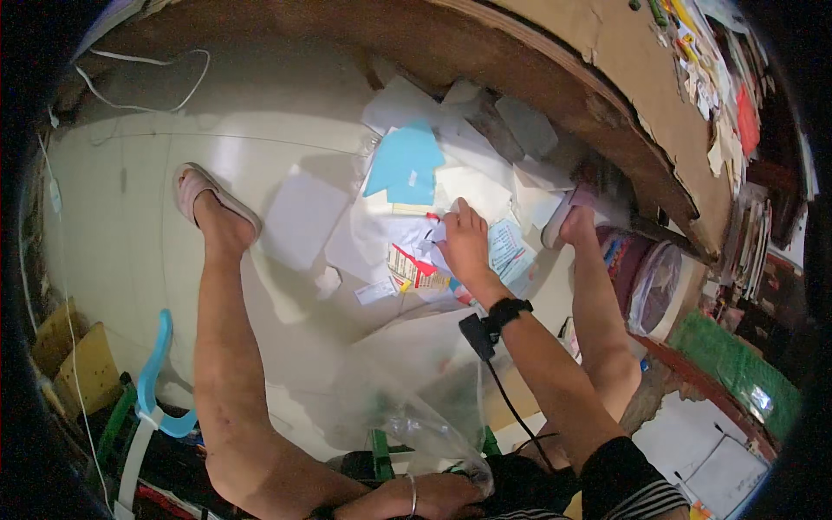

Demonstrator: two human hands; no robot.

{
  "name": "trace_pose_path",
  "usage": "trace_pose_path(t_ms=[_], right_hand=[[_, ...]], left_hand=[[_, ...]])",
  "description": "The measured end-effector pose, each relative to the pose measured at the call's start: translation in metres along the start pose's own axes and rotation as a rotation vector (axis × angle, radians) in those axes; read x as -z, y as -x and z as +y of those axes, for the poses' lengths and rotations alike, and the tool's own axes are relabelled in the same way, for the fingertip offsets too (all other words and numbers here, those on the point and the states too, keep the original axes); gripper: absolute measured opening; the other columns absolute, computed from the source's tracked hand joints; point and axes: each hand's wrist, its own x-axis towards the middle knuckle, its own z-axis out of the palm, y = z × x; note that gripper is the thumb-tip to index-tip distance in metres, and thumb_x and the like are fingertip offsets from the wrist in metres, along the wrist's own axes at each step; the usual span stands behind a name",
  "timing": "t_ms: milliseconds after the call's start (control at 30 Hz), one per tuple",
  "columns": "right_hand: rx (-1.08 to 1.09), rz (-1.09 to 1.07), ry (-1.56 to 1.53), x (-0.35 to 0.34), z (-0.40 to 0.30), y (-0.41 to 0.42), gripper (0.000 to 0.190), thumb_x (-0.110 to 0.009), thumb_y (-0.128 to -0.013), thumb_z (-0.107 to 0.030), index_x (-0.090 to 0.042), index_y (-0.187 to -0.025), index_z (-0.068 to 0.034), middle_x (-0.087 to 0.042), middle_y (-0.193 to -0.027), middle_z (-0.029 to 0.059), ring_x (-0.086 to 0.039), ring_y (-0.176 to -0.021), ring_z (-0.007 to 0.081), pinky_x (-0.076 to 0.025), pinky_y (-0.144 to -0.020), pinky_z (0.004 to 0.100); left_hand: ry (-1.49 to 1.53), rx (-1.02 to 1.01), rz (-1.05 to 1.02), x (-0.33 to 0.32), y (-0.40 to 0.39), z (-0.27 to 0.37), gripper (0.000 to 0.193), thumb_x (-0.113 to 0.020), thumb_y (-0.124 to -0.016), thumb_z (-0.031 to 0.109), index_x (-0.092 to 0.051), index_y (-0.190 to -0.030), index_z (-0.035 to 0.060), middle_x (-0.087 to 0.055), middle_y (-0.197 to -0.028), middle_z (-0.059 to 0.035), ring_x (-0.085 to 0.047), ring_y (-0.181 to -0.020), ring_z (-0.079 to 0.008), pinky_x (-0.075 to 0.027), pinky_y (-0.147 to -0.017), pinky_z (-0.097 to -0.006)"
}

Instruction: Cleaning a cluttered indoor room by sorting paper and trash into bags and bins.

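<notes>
My right hand [465, 244] reaches down over a pile of loose papers on the floor, its fingers touching a pale crumpled piece; whether they grip it I cannot tell. Beyond the fingers lies a torn sheet of light blue paper [406, 162]. Printed paper [416, 268] with a red strip is left of the hand, and a pale blue printed sheet [508, 250] is to its right. My left hand [435, 491], with a bangle at the wrist, is low in my lap at the gathered edge of a clear plastic bag [422, 390]. Its fingers are mostly hidden.
A wooden table edge with cardboard [624, 78] curves above the papers. A lined bin [653, 286] stands right of my sandalled foot. White sheets [305, 218] lie on the tiled floor. At the lower left are a light blue curved handle [156, 364] and a white cable [71, 338].
</notes>
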Motion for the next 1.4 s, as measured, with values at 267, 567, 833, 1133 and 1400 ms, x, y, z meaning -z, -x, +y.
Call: trace_pose_path(t_ms=[267,567,833,1133,1400], right_hand=[[-0.418,-0.128,-0.2,-0.04,-0.012,-0.001,0.046,-0.069,-0.063,-0.014,-0.054,-0.105,0.0,-0.057,-0.098,0.0182,-0.055,-0.094,0.0327,-0.042,-0.08,0.0433],[-0.239,-0.23,-0.574,0.003,0.064,0.014,0.037,-0.065,-0.071,-0.009,-0.057,-0.105,0.002,-0.061,-0.099,0.0196,-0.059,-0.092,0.0296,-0.046,-0.08,0.0355],[-0.233,-0.498,-0.758,0.082,0.086,0.022,0.029,-0.062,-0.073,-0.007,-0.06,-0.101,0.002,-0.059,-0.105,0.0212,-0.058,-0.096,0.0289,-0.045,-0.085,0.0362],[0.26,-0.332,0.079,0.009,-0.009,-0.003,0.02,-0.056,-0.073,-0.012,-0.062,-0.091,-0.005,-0.04,-0.129,0.0183,-0.043,-0.113,0.0349,-0.036,-0.092,0.0451],[0.19,-0.321,0.02,-0.001,-0.006,-0.003,0.02,-0.055,-0.072,-0.006,-0.057,-0.092,-0.005,-0.057,-0.089,0.0139,-0.057,-0.088,0.0281,-0.043,-0.075,0.0405]], left_hand=[[0.021,-0.035,0.107,0.0,0.006,-0.001,0.034,-0.052,-0.088,0.027,-0.057,-0.102,-0.0039,-0.06,-0.095,-0.0211,-0.057,-0.089,-0.0343,-0.045,-0.079,-0.041],[0.187,-0.007,-0.011,0.019,0.003,0.008,0.042,-0.051,-0.087,0.027,-0.045,-0.114,-0.0042,-0.057,-0.096,-0.0269,-0.055,-0.092,-0.0404,-0.044,-0.08,-0.0438],[0.155,-0.052,0.064,0.021,0.008,0.011,0.041,-0.053,-0.086,0.028,-0.046,-0.111,-0.004,-0.055,-0.101,-0.0263,-0.054,-0.097,-0.04,-0.043,-0.083,-0.0433],[0.205,-0.033,0.06,0.024,0.007,0.011,0.043,-0.052,-0.087,0.027,-0.043,-0.117,-0.003,-0.053,-0.107,-0.026,-0.052,-0.102,-0.0391,-0.043,-0.087,-0.0421],[0.197,-0.023,0.076,0.021,0.008,0.007,0.043,-0.052,-0.086,0.026,-0.042,-0.118,-0.002,-0.054,-0.106,-0.0269,-0.052,-0.101,-0.0401,-0.043,-0.087,-0.0431]])
